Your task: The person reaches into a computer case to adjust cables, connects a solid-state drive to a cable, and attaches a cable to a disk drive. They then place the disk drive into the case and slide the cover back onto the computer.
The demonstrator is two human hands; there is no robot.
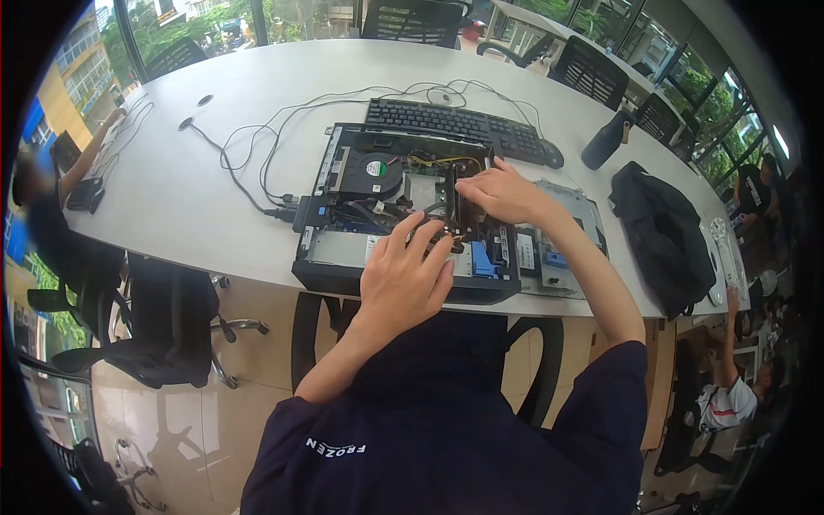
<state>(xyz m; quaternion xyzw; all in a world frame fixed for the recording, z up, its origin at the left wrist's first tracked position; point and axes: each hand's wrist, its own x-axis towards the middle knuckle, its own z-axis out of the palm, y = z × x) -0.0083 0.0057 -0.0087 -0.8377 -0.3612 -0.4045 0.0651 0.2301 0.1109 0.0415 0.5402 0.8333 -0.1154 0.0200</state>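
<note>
An open black computer case [343, 273] lies flat on the table, its inside facing up. A round fan [378, 174] sits in its upper left part, and a blue plastic latch [483, 259] at its lower right. Over the lower middle of the case is my left hand [403, 270], fingers spread and bent, fingertips among the cables. My right hand [505, 194] reaches in from the right, its fingertips at a dark upright part near the middle; whether it grips that part is unclear. Both palms face down, and the fingertips partly hide the inner parts.
Behind the case lies a black keyboard [429, 118] with loose cables around it. A metal panel [571, 232] lies to the right, then a dark bottle [608, 139] and a black bag [661, 232]. People sit at the far left and far right edges of the white table [257, 77].
</note>
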